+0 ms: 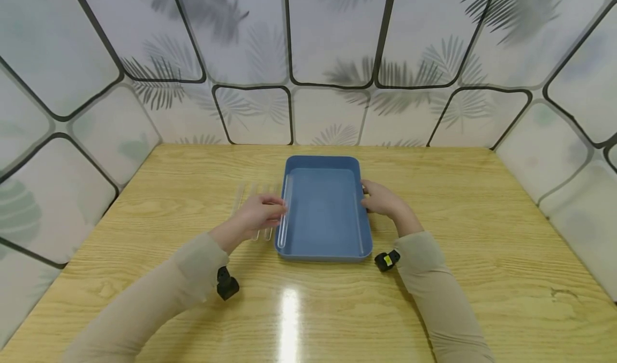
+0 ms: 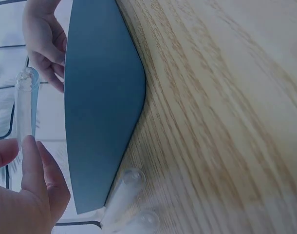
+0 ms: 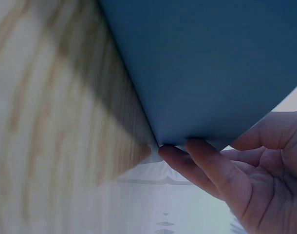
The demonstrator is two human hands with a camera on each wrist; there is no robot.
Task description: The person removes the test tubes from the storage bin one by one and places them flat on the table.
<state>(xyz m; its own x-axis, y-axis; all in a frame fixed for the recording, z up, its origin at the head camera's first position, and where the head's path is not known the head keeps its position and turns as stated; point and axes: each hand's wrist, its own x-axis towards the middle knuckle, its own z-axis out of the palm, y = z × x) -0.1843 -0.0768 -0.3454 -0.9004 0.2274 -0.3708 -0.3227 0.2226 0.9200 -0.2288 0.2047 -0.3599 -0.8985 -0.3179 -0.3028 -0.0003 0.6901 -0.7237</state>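
My left hand (image 1: 257, 213) pinches a clear test tube (image 1: 283, 232) between thumb and fingertips. The tube lies lengthwise along the left side of a blue rectangular tray (image 1: 323, 213) in the head view; in the left wrist view, its rounded end (image 2: 27, 78) stands apart from the tray wall (image 2: 102, 97), level with the rim. On the opposite side, my right hand (image 1: 383, 199) rests against the tray. Its extended fingers (image 3: 219, 170) touch the outer wall (image 3: 202, 73), with the thumb by the rim.
More clear tubes (image 1: 268, 234) lie side by side on the wooden table (image 1: 193, 191), left of the tray and partly behind my left hand. Patterned panels (image 1: 332, 116) enclose the table at the back and sides. A black wrist camera (image 1: 227, 284) hangs from my left cuff.
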